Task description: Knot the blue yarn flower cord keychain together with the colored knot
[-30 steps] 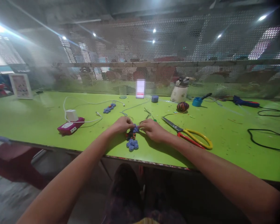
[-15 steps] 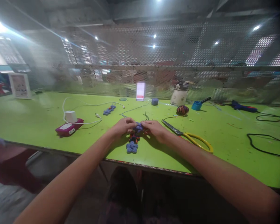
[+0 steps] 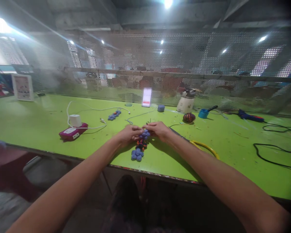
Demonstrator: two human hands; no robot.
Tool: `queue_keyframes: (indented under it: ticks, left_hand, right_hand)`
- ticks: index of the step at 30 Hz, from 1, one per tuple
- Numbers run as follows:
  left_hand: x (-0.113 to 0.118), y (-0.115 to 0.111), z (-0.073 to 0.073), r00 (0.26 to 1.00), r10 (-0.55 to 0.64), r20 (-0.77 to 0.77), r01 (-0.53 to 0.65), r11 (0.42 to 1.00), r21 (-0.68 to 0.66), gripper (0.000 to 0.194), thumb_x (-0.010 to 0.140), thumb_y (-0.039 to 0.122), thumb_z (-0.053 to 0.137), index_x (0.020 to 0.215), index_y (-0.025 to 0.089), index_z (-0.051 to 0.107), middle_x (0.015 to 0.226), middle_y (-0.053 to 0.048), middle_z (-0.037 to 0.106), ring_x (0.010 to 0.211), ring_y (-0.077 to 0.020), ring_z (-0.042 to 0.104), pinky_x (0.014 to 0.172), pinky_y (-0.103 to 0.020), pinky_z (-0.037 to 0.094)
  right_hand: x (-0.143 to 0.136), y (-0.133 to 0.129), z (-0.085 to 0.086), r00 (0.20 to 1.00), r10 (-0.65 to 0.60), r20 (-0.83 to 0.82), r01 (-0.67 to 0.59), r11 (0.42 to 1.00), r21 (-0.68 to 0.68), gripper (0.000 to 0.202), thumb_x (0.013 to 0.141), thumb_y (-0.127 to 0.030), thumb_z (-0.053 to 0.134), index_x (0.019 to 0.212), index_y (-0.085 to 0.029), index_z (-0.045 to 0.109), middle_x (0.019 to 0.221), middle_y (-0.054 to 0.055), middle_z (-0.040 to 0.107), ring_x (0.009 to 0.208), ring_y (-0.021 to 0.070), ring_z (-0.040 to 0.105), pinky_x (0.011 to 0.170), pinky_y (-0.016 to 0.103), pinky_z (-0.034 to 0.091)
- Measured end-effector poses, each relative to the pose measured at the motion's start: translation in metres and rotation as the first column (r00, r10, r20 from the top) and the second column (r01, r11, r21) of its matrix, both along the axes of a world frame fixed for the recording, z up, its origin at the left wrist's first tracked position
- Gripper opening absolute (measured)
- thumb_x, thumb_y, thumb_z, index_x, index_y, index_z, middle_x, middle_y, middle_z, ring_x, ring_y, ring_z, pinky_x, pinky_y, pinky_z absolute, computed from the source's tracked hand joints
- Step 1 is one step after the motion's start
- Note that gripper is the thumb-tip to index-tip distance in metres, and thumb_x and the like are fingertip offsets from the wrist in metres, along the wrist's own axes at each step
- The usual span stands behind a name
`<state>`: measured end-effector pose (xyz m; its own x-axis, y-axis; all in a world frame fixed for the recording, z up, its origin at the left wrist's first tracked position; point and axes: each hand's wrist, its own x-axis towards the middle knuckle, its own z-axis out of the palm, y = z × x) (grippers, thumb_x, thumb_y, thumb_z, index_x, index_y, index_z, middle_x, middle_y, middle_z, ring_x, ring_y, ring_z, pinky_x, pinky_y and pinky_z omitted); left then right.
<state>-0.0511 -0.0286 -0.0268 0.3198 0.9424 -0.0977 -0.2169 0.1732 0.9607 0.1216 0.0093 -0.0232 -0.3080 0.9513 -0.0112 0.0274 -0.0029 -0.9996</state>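
Note:
A strip of crocheted flowers lies near the table's front edge: a purple flower (image 3: 137,154) at the bottom, a dark and orange flower (image 3: 141,144) in the middle and an upper purple flower (image 3: 145,134). My left hand (image 3: 129,133) pinches the left side of the upper one. Close beside it, my right hand (image 3: 158,129) has its thumb and fingers pressed together at the top of that flower, where dark yarn ends stick up. What exactly lies between the right fingertips is too small to tell.
Scissors (image 3: 205,147) lie partly under my right forearm. Behind are a multicoloured yarn ball (image 3: 189,117), purple yarn (image 3: 161,108), another flower strip (image 3: 114,115), a lit phone (image 3: 146,97) and a jug (image 3: 185,103). A power strip (image 3: 72,132) with cables sits left.
My right hand has moved slightly up, from the flower's side to its top edge, and its forearm now covers more of the scissors. More of the upper flower shows. The view has shifted slightly.

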Motion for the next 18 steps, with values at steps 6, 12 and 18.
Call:
queue_keyframes:
  ticks: [6, 12, 18]
  left_hand:
    - [0.001, -0.003, 0.004, 0.996, -0.065, 0.059, 0.064, 0.998, 0.015, 0.028, 0.075, 0.031, 0.075, 0.089, 0.008, 0.069, 0.088, -0.012, 0.068, 0.074, -0.0144, 0.062, 0.073, -0.028, 0.050]
    - [0.002, -0.007, 0.004, 0.999, -0.044, -0.014, 0.046, 0.995, 0.084, 0.036, 0.060, 0.010, 0.082, 0.092, 0.011, 0.066, 0.091, -0.009, 0.067, 0.075, -0.0139, 0.062, 0.072, -0.028, 0.047]
    - [0.005, -0.010, 0.005, 0.990, 0.036, -0.137, -0.017, 0.990, 0.137, 0.025, 0.062, 0.019, 0.082, 0.077, 0.012, 0.063, 0.075, -0.005, 0.063, 0.064, -0.0118, 0.056, 0.059, -0.026, 0.040]
  right_hand:
    - [0.004, -0.002, -0.009, 0.999, 0.001, -0.046, 0.001, 0.999, 0.049, 0.034, 0.055, -0.039, 0.085, 0.074, -0.012, 0.073, 0.063, 0.002, 0.064, 0.052, 0.0082, 0.049, 0.048, 0.022, 0.038]
    - [0.008, -0.003, -0.008, 0.996, 0.028, -0.079, -0.023, 0.998, 0.063, 0.028, 0.068, -0.039, 0.076, 0.079, -0.013, 0.074, 0.067, 0.005, 0.066, 0.056, 0.0095, 0.052, 0.052, 0.023, 0.040]
    - [0.002, -0.018, 0.002, 0.999, 0.017, -0.039, -0.011, 0.991, 0.135, 0.026, 0.064, -0.036, 0.077, 0.060, -0.012, 0.067, 0.050, -0.002, 0.055, 0.048, 0.0073, 0.043, 0.048, 0.023, 0.033]
